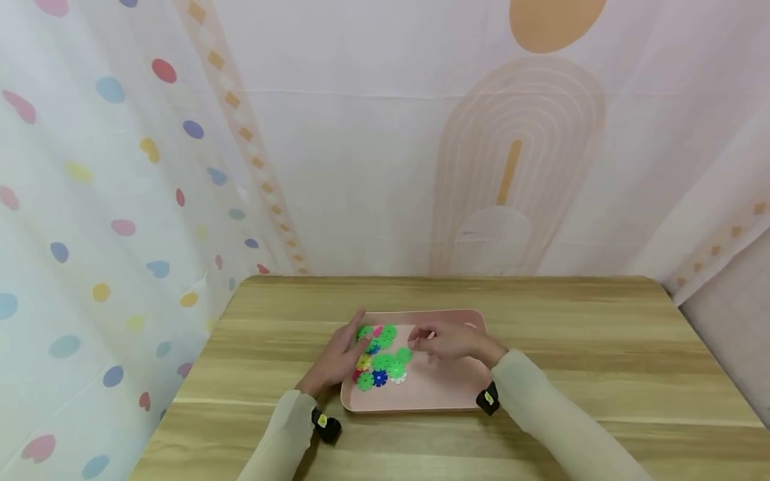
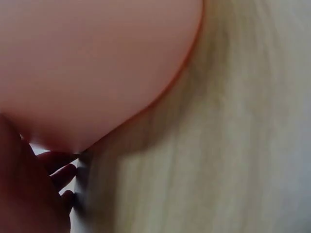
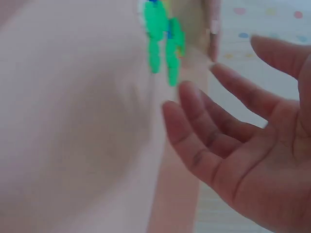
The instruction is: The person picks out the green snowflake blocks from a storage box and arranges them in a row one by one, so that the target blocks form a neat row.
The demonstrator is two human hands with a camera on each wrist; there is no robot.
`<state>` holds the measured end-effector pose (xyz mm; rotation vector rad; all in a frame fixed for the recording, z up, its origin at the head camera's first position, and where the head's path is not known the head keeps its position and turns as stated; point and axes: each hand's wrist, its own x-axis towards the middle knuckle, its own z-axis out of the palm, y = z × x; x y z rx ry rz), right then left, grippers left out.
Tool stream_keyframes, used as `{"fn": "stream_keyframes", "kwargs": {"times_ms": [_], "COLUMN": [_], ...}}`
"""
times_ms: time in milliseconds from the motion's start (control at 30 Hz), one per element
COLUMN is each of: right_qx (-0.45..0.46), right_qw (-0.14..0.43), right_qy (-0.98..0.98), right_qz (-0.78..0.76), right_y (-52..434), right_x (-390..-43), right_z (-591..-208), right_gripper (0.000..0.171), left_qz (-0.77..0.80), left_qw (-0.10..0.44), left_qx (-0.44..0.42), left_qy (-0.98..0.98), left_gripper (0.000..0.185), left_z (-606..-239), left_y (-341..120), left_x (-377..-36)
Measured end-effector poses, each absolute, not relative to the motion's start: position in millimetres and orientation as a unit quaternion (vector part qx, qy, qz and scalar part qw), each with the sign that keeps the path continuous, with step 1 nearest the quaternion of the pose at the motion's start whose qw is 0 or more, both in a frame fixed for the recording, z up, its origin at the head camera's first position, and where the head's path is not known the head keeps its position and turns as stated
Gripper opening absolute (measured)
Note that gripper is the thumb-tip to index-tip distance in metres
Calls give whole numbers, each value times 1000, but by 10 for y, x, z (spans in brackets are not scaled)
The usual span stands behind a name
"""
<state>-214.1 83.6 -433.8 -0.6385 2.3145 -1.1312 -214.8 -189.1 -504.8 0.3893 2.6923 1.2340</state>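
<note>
We see the right hand point(image 1: 448, 342) hovering over the middle of the tray point(image 1: 433, 394), fingers loosely spread and holding nothing; the right wrist view confirms it, palm bare and fingers point(image 3: 204, 131) relaxed. Its fingertips point toward frame left in the head view, straight at the discs point(image 1: 380, 357).

The discs, mostly green with a few blue, yellow, pink and white ones, sit clustered in the left half of the tray, just beside those fingertips. In the right wrist view they show as a blurred green smear point(image 3: 163, 36) at upper centre, beyond the fingers.

The left hand point(image 1: 339, 357) lies on the pile's left side, at the tray's left edge, fingers straight and pointing up-frame. Its fingertips look to be touching the upper-left discs, but we cannot tell whether that is real contact. It grips nothing. The left wrist view is too close and blurred to help: only the tray's pink corner point(image 2: 97, 73), the table point(image 2: 233, 160) and a bit of finger.

Key relation: the pile sits between the two hands, left hand at its left flank, right hand just off its right flank. Both are about equally close. The pile's long axis runs roughly up-down in the head frame, leaving the tray's right half bare.

The tray rests near the table's point(image 1: 601, 347) front centre.
</note>
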Motion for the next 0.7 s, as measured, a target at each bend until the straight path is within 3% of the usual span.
{"fn": "stream_keyframes", "kwargs": {"times_ms": [300, 700], "right_qx": [-223, -218], "right_qw": [300, 298], "right_qy": [832, 852], "right_qz": [-409, -371], "right_y": [631, 511], "right_x": [-2253, -2321], "right_z": [-4440, -4572], "right_gripper": [22, 31], "left_qz": [407, 420], "left_qw": [75, 73], "left_qx": [118, 109], "left_qy": [902, 898], "left_gripper": [66, 66], "left_z": [-5047, -5058], "left_y": [-1901, -1944], "left_x": [-2123, -2100]}}
